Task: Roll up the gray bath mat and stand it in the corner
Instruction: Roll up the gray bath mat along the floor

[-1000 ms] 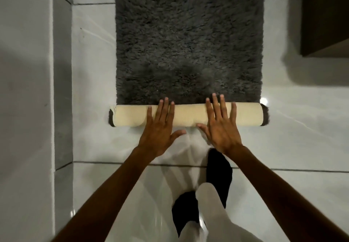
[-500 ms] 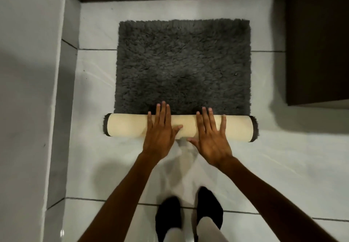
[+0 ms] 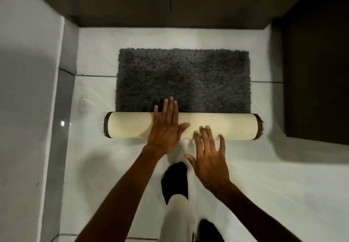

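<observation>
The gray shaggy bath mat lies flat on the white tiled floor, its near part wound into a roll that shows the cream backing. My left hand presses flat on top of the roll near its middle, fingers reaching over to the gray pile. My right hand hovers with fingers spread at the roll's near side, fingertips just at the cream backing, holding nothing.
A dark wall or cabinet front runs along the far side. A dark cabinet stands at the right, a pale wall at the left. My black-socked feet stand on the white floor behind the roll.
The roll has grown thicker and moved away from me over the mat. My right hand has come off the top of the roll and drawn back toward me; the left stays on it.
</observation>
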